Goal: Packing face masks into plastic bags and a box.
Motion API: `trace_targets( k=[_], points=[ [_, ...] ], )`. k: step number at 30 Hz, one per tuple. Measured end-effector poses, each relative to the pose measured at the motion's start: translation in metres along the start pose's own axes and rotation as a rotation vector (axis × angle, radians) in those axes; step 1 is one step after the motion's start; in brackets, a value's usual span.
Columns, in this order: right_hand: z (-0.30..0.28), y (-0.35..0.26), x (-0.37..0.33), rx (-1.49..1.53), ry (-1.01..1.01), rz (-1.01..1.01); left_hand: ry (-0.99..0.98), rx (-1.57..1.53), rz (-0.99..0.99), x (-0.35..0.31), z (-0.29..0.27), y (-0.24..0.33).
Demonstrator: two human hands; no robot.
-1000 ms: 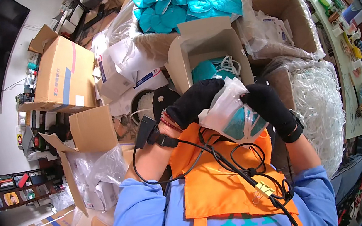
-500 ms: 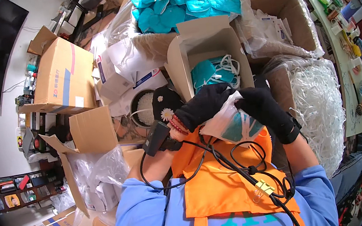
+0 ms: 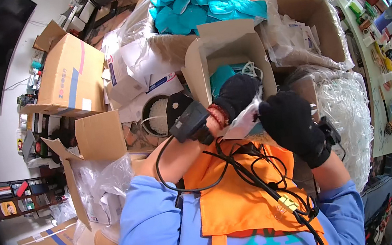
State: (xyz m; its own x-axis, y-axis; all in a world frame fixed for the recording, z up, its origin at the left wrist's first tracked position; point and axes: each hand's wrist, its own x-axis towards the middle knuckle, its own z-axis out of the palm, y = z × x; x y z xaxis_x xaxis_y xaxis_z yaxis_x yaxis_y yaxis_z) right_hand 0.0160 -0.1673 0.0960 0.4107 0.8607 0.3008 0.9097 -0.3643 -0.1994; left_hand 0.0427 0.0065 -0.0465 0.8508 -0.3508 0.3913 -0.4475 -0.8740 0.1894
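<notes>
My right hand point(image 3: 289, 122), in a black glove, is closed on the rim of a clear plastic bag point(image 3: 241, 122) in front of my chest. Something teal shows faintly low in the bag. My left hand point(image 3: 237, 93), gloved in black too, reaches over the front of an open white carton point(image 3: 194, 73), just above the bag. Its fingers point down and away, so whether they grip anything is hidden. Inside the carton lie teal face masks point(image 3: 221, 78) with white straps point(image 3: 251, 69), partly covered by my left hand.
Beyond the carton, a large lined box holds heaped teal masks point(image 3: 205, 2). White straps point(image 3: 342, 123) fill a box at right; behind it stands an open brown box point(image 3: 307, 6). A bucket of white pellets point(image 3: 157, 115) sits left of the carton. Black cables point(image 3: 258, 181) hang across my apron.
My left hand has moved from the bag forward and up to the carton's masks. My right hand keeps the bag, now turned and tilted, with the teal content less visible.
</notes>
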Motion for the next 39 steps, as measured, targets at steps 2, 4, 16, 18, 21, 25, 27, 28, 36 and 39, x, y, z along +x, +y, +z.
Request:
trace_targets(
  k=[2,4,16,18,21,25,27,28,36,39],
  points=[
    [-0.007,-0.008,0.004,0.029,0.005,-0.072,-0.090,0.047,-0.112,0.003,0.006,-0.014],
    [-0.013,-0.014,0.010,-0.020,-0.002,-0.072,-0.218,0.053,-0.169,0.002,0.019,-0.025],
    [0.033,0.046,0.002,0.227,0.177,0.302,0.152,-0.242,0.080,0.011,-0.086,-0.016],
    [0.039,0.048,0.005,0.310,0.160,0.327,0.031,-0.371,-0.097,0.006,-0.075,-0.001],
    [0.040,0.047,0.006,0.361,0.158,0.321,0.060,-0.384,-0.128,-0.001,-0.062,0.004],
    [0.046,0.050,0.001,0.402,0.155,0.332,0.140,-0.219,-0.089,-0.001,-0.051,0.014],
    [0.041,0.047,0.003,0.230,0.191,0.208,0.250,-0.149,-0.011,0.000,-0.050,0.016],
    [0.035,0.044,0.006,0.162,0.188,0.176,0.305,-0.113,0.028,0.001,-0.049,0.016],
    [0.024,0.034,0.003,-0.095,0.137,0.107,0.157,-0.196,0.039,0.005,-0.017,0.010],
    [0.034,0.040,0.001,-0.049,0.227,0.210,0.155,-0.189,-0.051,0.011,-0.032,0.017]
  ],
)
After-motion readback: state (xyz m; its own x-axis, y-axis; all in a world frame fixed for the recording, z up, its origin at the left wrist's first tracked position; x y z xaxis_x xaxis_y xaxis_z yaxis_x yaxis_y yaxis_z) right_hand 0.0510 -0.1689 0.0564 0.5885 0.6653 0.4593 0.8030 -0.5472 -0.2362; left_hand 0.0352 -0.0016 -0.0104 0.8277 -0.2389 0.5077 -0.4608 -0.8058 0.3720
